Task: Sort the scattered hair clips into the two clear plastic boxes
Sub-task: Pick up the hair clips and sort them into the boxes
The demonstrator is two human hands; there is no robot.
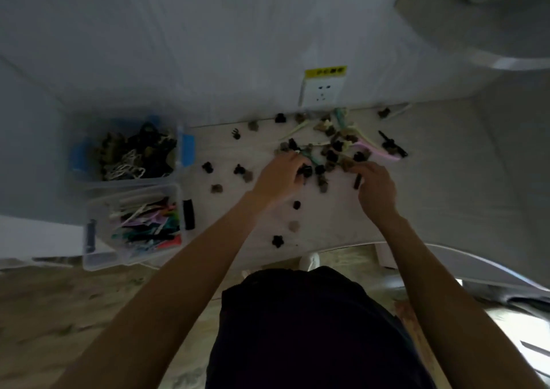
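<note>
Several small black and brown claw clips and long pastel clips lie scattered in a pile (pixel 333 147) on the light tabletop (pixel 268 216). My left hand (pixel 279 174) rests at the pile's left edge, fingers curled around a small black claw clip (pixel 306 170). My right hand (pixel 376 186) is at the pile's near right side, pinching a dark slim clip (pixel 357 181). At the table's left stand two clear plastic boxes: the far box (pixel 131 150) with blue latches holds dark claw clips, the near box (pixel 134 228) holds long coloured clips.
A wall socket (pixel 323 89) with a yellow label sits on the wall behind the pile. A black flat clip (pixel 188 214) lies beside the near box. Loose clips (pixel 277 241) dot the table's near edge. My dark-clothed lap is below.
</note>
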